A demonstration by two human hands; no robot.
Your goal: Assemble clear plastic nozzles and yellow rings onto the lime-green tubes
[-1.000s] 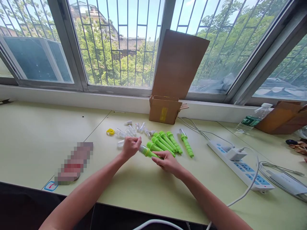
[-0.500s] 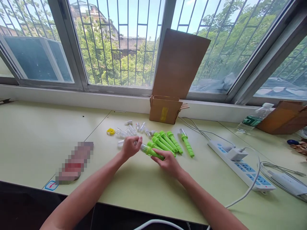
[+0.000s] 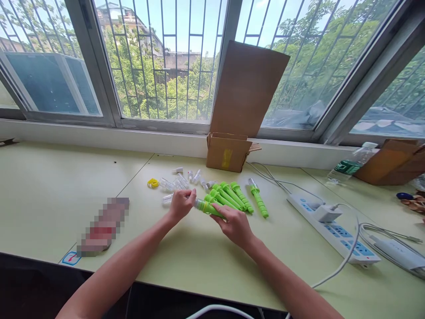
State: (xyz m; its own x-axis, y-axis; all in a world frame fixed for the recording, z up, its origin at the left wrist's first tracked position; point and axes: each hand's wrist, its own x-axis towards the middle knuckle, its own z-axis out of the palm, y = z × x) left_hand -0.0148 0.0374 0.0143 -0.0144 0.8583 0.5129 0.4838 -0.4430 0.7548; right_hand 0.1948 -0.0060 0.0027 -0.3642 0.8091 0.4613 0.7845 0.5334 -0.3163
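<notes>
A green plastic tube with a threaded neck and a clear ribbed cap is held between both hands, tilted over the table. My left hand is closed round the clear cap end. Around the green body, my right hand is closed, hiding its far end. Just beyond lie several similar green tubes side by side. Apart to their right is one green tube with a clear cap on it. Several clear caps and small white pieces lie behind my left hand, beside a yellow ring.
An open cardboard box stands against the window ledge. On the right are a white power strip with cables, a plastic bottle and another cardboard box. A blurred-out object lies left.
The hands stay nearly in place. My left hand has shifted slightly at the cap end, and the green tube between the hands has turned or tilted a little.
</notes>
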